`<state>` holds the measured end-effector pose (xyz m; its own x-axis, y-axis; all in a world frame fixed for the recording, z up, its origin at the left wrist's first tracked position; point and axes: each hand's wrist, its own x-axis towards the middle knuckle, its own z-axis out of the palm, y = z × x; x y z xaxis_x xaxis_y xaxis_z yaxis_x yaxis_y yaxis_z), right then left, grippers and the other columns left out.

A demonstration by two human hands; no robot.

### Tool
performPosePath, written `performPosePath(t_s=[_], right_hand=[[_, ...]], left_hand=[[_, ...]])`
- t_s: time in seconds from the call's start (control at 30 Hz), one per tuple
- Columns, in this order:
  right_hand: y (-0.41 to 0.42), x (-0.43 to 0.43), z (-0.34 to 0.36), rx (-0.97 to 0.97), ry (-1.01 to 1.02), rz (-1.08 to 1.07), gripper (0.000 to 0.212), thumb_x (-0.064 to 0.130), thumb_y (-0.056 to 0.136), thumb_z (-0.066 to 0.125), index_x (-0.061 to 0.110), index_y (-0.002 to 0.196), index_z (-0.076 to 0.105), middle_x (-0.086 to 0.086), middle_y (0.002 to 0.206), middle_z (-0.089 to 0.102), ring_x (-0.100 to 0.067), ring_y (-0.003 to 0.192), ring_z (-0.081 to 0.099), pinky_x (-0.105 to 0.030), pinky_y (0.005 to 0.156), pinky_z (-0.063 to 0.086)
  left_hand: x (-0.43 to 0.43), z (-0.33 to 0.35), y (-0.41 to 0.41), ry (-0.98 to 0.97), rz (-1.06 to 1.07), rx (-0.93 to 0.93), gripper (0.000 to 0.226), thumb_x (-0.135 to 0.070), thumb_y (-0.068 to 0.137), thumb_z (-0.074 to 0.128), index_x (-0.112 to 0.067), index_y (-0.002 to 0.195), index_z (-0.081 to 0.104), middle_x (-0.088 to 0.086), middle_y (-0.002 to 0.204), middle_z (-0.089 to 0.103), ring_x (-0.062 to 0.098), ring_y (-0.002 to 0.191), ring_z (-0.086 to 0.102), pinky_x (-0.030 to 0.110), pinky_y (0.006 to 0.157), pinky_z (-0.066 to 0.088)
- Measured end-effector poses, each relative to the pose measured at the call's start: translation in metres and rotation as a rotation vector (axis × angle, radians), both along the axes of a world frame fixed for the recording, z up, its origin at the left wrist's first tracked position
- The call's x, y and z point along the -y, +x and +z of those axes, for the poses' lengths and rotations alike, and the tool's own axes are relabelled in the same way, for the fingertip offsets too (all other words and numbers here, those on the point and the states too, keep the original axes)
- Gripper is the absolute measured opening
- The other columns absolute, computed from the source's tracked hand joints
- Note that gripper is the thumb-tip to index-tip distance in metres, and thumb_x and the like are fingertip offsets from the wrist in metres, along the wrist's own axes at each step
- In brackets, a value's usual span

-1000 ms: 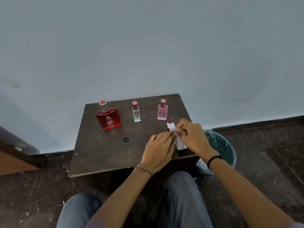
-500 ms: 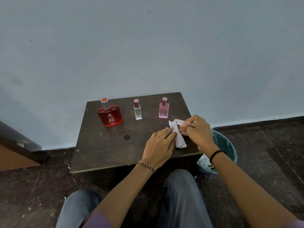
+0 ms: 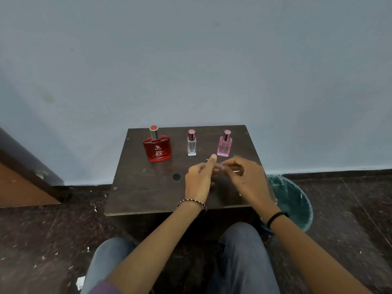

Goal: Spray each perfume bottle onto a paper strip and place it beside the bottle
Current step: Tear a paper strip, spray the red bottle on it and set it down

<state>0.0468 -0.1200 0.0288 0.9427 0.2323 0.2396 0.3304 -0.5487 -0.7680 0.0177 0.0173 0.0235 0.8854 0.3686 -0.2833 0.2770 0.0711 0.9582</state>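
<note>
Three capped perfume bottles stand in a row at the back of a small dark wooden table [image 3: 148, 187]: a wide red bottle [image 3: 157, 148], a slim clear bottle [image 3: 192, 144] and a pink bottle [image 3: 224, 145]. My left hand [image 3: 199, 177] and my right hand [image 3: 244, 177] are lifted just above the table in front of the pink bottle, fingertips pinched toward each other. Between them is a thin, blurred piece of white paper [image 3: 222, 165]; only slivers of it show. No paper lies on the tabletop.
A green-lined waste bin [image 3: 294, 200] stands on the floor at the table's right side. A wall runs close behind the table, and a wooden door edge [image 3: 25, 179] is at the left. My knees are below the table's front edge. Paper scraps litter the dark floor.
The white paper was pressed flat on the table under my left hand; both hands have now lifted it off the surface and hold it between their fingertips. The bottles have not moved.
</note>
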Motion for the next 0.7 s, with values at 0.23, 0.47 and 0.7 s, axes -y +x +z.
performPosePath(t_s=[0.23,0.47,0.7], right_hand=[[-0.014,-0.061,0.005,-0.022,0.008,0.154,0.021,0.002,0.087,0.067,0.016,0.098,0.077,0.007,0.097,0.076,-0.001,0.09,0.069,-0.006,0.081,0.049],[0.002,-0.139,0.023,-0.087,-0.015,0.209,0.06,0.024,0.091,0.072,0.012,0.143,0.045,-0.004,0.144,0.054,-0.016,0.129,0.053,-0.032,0.109,0.044],[0.032,-0.185,0.026,-0.184,-0.102,0.283,0.063,0.029,0.082,0.081,0.015,0.134,0.047,-0.001,0.132,0.058,-0.017,0.124,0.054,-0.022,0.093,0.039]], left_hand=[[-0.061,-0.016,-0.008,-0.12,0.183,-0.022,0.017,-0.02,0.086,0.072,-0.013,0.074,0.081,0.015,0.084,0.078,0.031,0.087,0.076,0.043,0.078,0.064],[-0.113,-0.016,-0.037,-0.042,0.248,-0.037,0.017,-0.012,0.096,0.065,-0.003,0.088,0.076,0.012,0.086,0.078,0.02,0.079,0.075,0.034,0.077,0.063],[-0.142,-0.006,-0.042,0.116,0.231,-0.026,0.028,-0.006,0.097,0.061,-0.019,0.115,0.043,0.012,0.085,0.071,0.011,0.058,0.073,0.025,0.068,0.062]])
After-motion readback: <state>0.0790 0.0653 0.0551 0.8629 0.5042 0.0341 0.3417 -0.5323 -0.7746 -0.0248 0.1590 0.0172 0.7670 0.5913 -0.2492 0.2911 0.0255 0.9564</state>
